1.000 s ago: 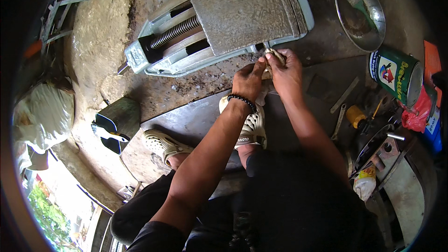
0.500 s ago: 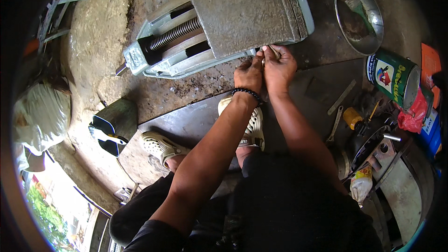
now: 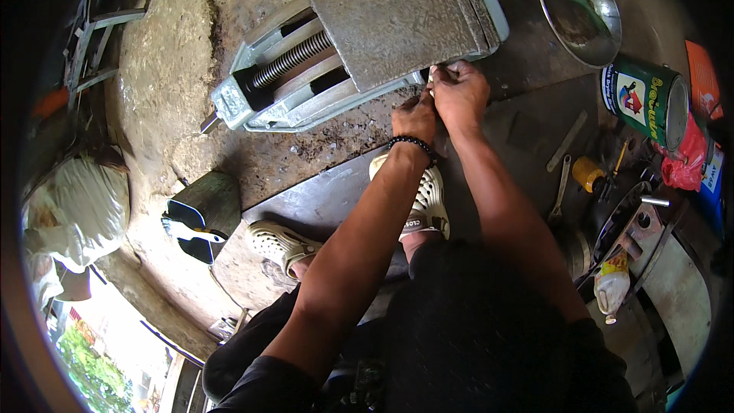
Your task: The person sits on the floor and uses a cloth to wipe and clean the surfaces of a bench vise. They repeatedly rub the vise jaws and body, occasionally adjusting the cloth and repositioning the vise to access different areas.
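Observation:
A large machine vise (image 3: 401, 23) in pale blue-grey and bare metal lies on the floor ahead, its threaded screw (image 3: 294, 57) showing on the left. Against the vise's near edge, my right hand (image 3: 461, 98) has its fingers pinched around something small. My left hand (image 3: 414, 118), with a dark beaded bracelet on its wrist, sits just below and left of it. Its fingers are curled close to the right fingertips. What either hand grips is mostly covered by the fingers.
To the right are a metal basin (image 3: 544, 11), a green paint can (image 3: 677, 111), a red plastic bag (image 3: 683, 168), a wrench (image 3: 562, 187) and a bottle with a yellow label (image 3: 612, 291). A cut container (image 3: 218, 203) holding a brush and a white sack (image 3: 84, 206) are left.
My right fingers have shifted slightly upward along the vise edge, and the left hand has drawn a little lower, away from the right fingertips. The whole view has shifted slightly.

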`<state>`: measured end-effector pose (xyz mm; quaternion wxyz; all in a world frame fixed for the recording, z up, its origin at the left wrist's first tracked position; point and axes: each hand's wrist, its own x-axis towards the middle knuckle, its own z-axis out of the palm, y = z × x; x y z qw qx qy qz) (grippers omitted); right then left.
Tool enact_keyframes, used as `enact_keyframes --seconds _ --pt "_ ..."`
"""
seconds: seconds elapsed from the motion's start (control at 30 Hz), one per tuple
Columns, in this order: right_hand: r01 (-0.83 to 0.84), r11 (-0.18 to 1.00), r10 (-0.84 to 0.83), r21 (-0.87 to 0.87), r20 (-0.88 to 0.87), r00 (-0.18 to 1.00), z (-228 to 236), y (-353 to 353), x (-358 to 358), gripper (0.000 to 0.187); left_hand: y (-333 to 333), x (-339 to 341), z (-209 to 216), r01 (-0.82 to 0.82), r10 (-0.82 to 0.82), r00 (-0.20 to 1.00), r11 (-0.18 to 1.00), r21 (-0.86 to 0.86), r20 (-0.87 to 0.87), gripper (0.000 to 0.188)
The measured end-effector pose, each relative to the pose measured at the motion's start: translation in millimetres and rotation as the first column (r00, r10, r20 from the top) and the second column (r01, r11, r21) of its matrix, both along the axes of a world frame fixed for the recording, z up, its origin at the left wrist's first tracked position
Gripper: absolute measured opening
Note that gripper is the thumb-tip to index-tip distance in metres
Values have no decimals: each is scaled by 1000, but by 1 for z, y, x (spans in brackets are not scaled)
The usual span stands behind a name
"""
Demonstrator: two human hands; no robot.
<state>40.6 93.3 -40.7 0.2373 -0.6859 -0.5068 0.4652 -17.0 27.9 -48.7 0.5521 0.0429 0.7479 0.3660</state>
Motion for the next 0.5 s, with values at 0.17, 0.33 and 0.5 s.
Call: enact_keyframes --seconds 0.17,0.33,0.5 --pt "-171 984 139 51 382 914 5 -26 26 18 -22 16 6 780 -736 351 572 -254 -579 40" --pt "-74 977 64 199 54 996 14 -35 33 15 -26 18 23 194 -166 971 969 155 -173 43" --pt "-160 931 168 327 4 986 7 -27 24 19 -14 9 33 -100 95 994 988 121 49 46"
